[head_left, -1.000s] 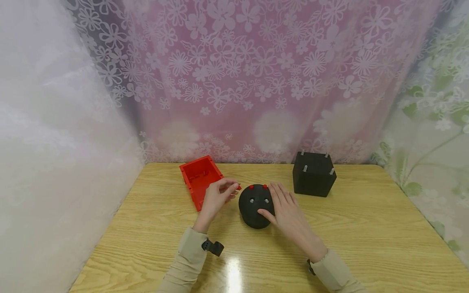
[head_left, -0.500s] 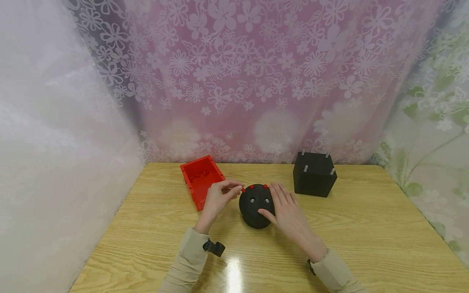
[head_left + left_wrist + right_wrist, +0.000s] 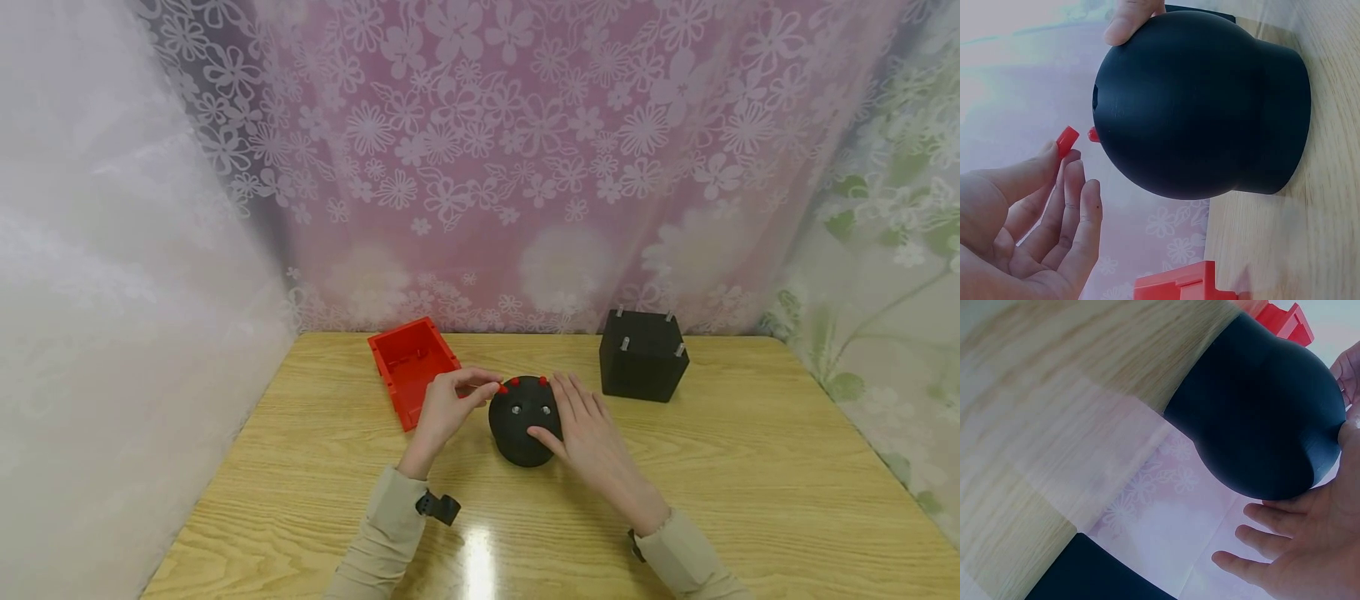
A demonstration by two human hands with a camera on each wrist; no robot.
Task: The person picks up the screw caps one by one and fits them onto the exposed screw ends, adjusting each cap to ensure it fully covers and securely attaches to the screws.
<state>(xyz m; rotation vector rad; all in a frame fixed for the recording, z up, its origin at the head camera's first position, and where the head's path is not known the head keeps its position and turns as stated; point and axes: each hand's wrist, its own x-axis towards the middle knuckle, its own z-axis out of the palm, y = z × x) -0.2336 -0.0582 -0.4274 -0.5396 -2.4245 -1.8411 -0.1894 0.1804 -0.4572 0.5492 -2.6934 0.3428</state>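
Note:
A black ball-shaped piece on a narrower round base stands on the table. Two red knobs stick out of its far upper side, and two small clear pieces sit in holes nearer the person. The left hand pinches a small red peg between thumb and fingertips, just off the ball's upper left. In the left wrist view, its other fingers are spread loosely. The right hand lies along the ball's right side, fingers fairly straight, thumb across its front.
An open red box with a few small red pieces inside lies behind the left hand. At the back right stands a black block with several clear pegs upright on top. A floral curtain hangs along the table's back edge.
The left hand has moved slightly right, bringing the red peg from beside the ball to over its upper left edge. The right hand and the ball have stayed in place.

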